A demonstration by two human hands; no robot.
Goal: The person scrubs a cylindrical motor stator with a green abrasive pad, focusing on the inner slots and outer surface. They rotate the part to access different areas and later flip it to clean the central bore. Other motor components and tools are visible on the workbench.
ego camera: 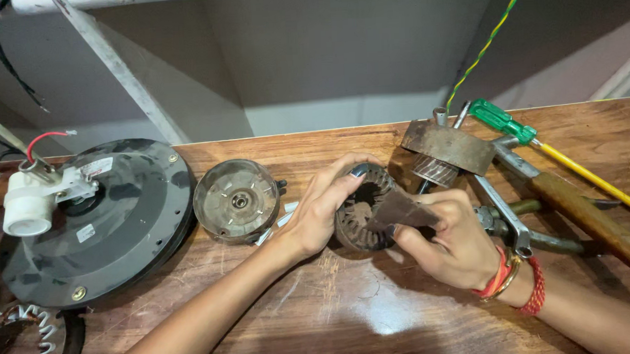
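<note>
— What's along the bench?
— A black motor cover (112, 228), then a round metal cap (236, 200). The left hand (316, 212), fingers spread, steadies the slotted metal ring (363, 217).
— And the right?
— The right hand (449, 245) pinches a dark paper scrap (399, 210) over the ring, tools (515, 218) beyond.
</note>
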